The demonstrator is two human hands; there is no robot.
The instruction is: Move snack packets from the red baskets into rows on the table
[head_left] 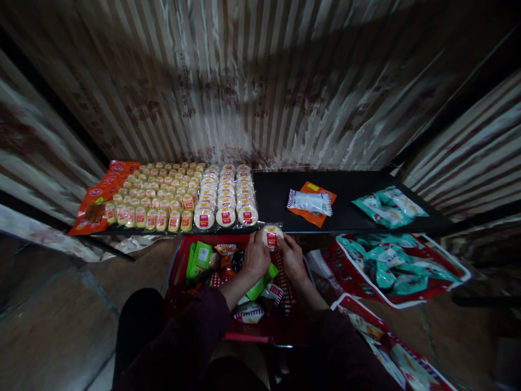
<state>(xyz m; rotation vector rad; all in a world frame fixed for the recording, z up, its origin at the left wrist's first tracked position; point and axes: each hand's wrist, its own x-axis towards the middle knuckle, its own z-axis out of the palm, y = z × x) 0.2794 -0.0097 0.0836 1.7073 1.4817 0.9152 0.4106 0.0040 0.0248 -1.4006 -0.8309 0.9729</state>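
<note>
A round white packaged cake point(272, 237) with a red label, in clear wrap, is held up between my two hands just in front of the black shelf point(268, 190). My left hand point(257, 256) grips its left side, and my right hand point(291, 255) pinches the wrapper on its right. Below my forearms stands a red basket point(291, 320) with mixed snack packets, among them a green packet point(200, 260). Left of the held cake, similar round cakes point(225, 216) are lined up in three columns on the shelf.
Small yellow wrapped cakes point(157, 201) fill the shelf's left, beside orange packets point(95, 201). An orange packet point(314, 218) under a white sachet point(311, 202) and a teal bag point(388, 206) lie to the right. Another basket point(407, 298) holds teal bags. Striped curtains point(228, 81) enclose the shelf.
</note>
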